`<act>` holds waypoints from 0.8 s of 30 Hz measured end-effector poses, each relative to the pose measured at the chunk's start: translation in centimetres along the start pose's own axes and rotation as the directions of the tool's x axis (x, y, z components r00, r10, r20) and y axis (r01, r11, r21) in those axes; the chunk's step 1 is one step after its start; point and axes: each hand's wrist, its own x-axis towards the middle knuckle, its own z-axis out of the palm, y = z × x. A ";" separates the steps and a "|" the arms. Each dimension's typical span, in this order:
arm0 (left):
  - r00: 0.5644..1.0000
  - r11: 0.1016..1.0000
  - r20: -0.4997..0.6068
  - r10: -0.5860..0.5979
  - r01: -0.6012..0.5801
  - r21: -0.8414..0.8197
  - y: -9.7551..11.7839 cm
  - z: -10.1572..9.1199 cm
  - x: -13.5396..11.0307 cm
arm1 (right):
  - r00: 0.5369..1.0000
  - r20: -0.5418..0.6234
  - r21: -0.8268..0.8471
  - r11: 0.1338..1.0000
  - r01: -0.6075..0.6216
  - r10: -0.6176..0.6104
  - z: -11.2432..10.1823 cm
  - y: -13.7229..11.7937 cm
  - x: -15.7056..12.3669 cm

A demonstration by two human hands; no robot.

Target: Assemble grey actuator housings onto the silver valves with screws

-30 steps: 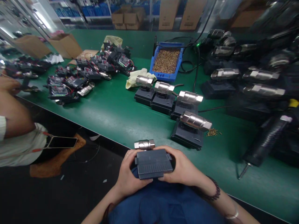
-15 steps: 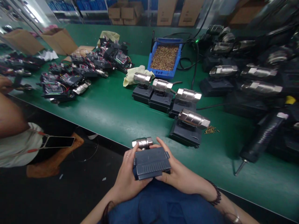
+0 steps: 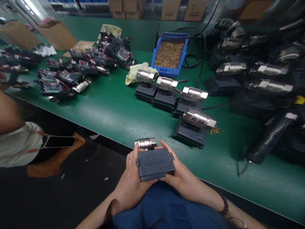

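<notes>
Between my two hands, close to my body at the bench's front edge, is a dark grey valve actuator housing point(image 3: 156, 163) with a ribbed lid facing me. Its silver metal valve body point(image 3: 145, 143) points away from me. My left hand point(image 3: 132, 173) grips the left side, fingers along the edge and thumb underneath. My right hand point(image 3: 177, 171) closes on the right side the same way. Just beyond stands a similar valve unit point(image 3: 190, 133), its metal body on top, with several more in a row behind it.
A blue bin point(image 3: 169, 54) of small brass screws stands at the back, and loose screws point(image 3: 215, 130) lie right of the row. A black electric screwdriver point(image 3: 269, 140) hangs at right. Open units with wiring point(image 3: 59, 81) crowd the left, where a co-worker's arm point(image 3: 9, 111) reaches in.
The housing has tilted slightly, so more of its lid faces me. Both hands keep their hold. My view has dipped a little, and the bench things appear slightly higher.
</notes>
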 end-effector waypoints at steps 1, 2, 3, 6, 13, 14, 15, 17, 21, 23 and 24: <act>1.000 1.000 -0.005 -0.001 0.001 -0.006 0.1 -0.1 0.1 | 1.000 -0.007 0.004 1.000 0.015 -0.015 0.0 0.0 0.1; 1.000 1.000 -0.006 0.000 0.000 -0.015 0.3 -0.2 0.2 | 0.999 -0.016 0.009 0.999 0.030 -0.030 0.0 0.0 0.2; 1.000 1.000 -0.010 0.005 -0.005 -0.027 0.5 -0.3 0.4 | 0.999 -0.026 0.014 0.999 0.044 -0.044 -0.1 -0.1 0.3; 1.000 0.998 -0.024 0.006 -0.008 -0.067 1.1 -0.8 0.9 | 0.996 -0.075 0.022 0.998 0.058 -0.056 -0.4 -0.4 0.7; 0.995 0.992 -0.012 -0.098 0.097 -0.078 1.2 -1.3 1.3 | 0.990 -0.119 -0.001 0.997 0.072 -0.071 -0.5 -0.3 1.4; 0.994 0.991 -0.009 -0.108 0.107 -0.076 1.2 -1.3 1.3 | 0.990 -0.117 -0.003 0.997 0.078 -0.078 -0.5 -0.2 1.5; 0.993 0.991 -0.007 -0.115 0.114 -0.073 1.3 -1.2 1.3 | 0.990 -0.116 -0.008 0.997 0.082 -0.083 -0.6 -0.1 1.5; 0.993 0.991 -0.007 -0.119 0.119 -0.069 1.3 -1.1 1.4 | 0.991 -0.108 -0.058 0.996 0.073 -0.079 -1.2 -0.2 1.3; 0.995 0.993 0.001 -0.101 0.101 -0.067 1.3 -1.0 1.4 | 0.985 0.141 -0.189 0.974 0.126 -0.100 -3.5 -1.9 0.7; 0.996 0.995 0.006 -0.085 0.086 -0.055 1.3 -1.0 1.4 | 0.963 0.238 -0.163 0.972 0.169 -0.127 -4.1 -3.1 1.0; 0.997 0.996 0.006 -0.077 0.077 -0.049 1.3 -1.0 1.4 | 0.966 0.230 -0.157 0.975 0.158 -0.120 -4.1 -3.5 1.4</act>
